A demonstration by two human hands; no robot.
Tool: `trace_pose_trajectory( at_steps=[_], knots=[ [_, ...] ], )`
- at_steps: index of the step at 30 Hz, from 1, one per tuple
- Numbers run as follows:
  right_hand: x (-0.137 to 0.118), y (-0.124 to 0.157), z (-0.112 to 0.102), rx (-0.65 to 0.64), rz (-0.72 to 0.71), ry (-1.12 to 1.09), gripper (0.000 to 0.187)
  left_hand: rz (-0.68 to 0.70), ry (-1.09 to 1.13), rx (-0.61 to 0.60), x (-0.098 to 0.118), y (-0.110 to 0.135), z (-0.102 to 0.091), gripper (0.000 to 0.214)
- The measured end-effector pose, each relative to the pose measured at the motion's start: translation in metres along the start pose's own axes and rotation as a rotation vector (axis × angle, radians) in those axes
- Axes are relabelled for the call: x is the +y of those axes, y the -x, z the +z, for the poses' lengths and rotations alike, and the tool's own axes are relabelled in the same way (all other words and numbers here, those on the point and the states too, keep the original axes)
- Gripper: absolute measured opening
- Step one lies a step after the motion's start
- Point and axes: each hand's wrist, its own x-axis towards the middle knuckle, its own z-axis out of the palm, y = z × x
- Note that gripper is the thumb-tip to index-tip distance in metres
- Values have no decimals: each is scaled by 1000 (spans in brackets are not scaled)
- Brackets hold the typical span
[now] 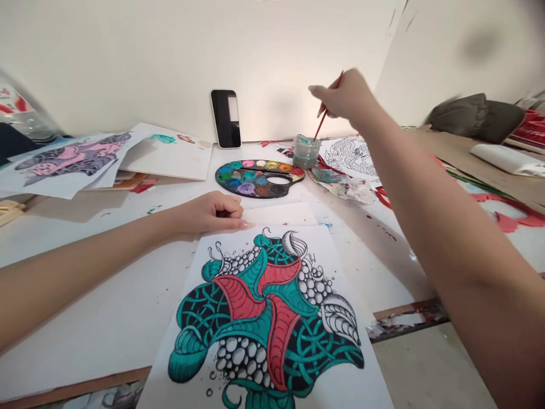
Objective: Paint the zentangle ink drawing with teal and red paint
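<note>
Closest to me, the painted drawing (264, 318) lies on white paper on the tabletop (106, 301), its teal, red and black swirls crowded with white pebble shapes. My left grip (208, 213) rests loosely curled at the paper's top edge, holding nothing I can see. My right grip (344, 96) pinches a red-handled paintbrush (324, 116), tip reaching into a water jar (306, 151). Beyond sit a paint palette (259, 178) and a phone (225, 118).
</note>
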Motion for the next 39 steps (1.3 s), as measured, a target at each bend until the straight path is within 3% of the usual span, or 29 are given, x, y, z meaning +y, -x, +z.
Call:
trace_pose_trajectory(
  at_steps=[4,8,18,20,24,27,33,36,39],
  knots=[
    [15,7,17,-124,40,17,59,2,-5,-2,1,0,0,49],
    [21,4,17,-167,44,25,55,-12,-15,8,-1,1,1,48],
    [18,-15,-33,-1,20,-341,57,8,-22,-1,-6,2,2,49],
    [23,-14,-39,-74,45,-332,55,19,-22,0,-7,2,2,49],
    [31,-5,-33,-440,186,-140,47,20,-27,3,-7,2,2,49],
    [33,5,-23,-598,314,-90,45,34,-29,10,-7,2,2,47],
    [29,6,-26,-634,501,-86,42,35,-46,1,-8,2,2,48],
    [26,4,-26,-694,501,-28,52,29,-57,0,-8,2,3,48],
    [21,6,-21,-801,413,62,47,21,-58,7,-8,2,3,48]
  ],
)
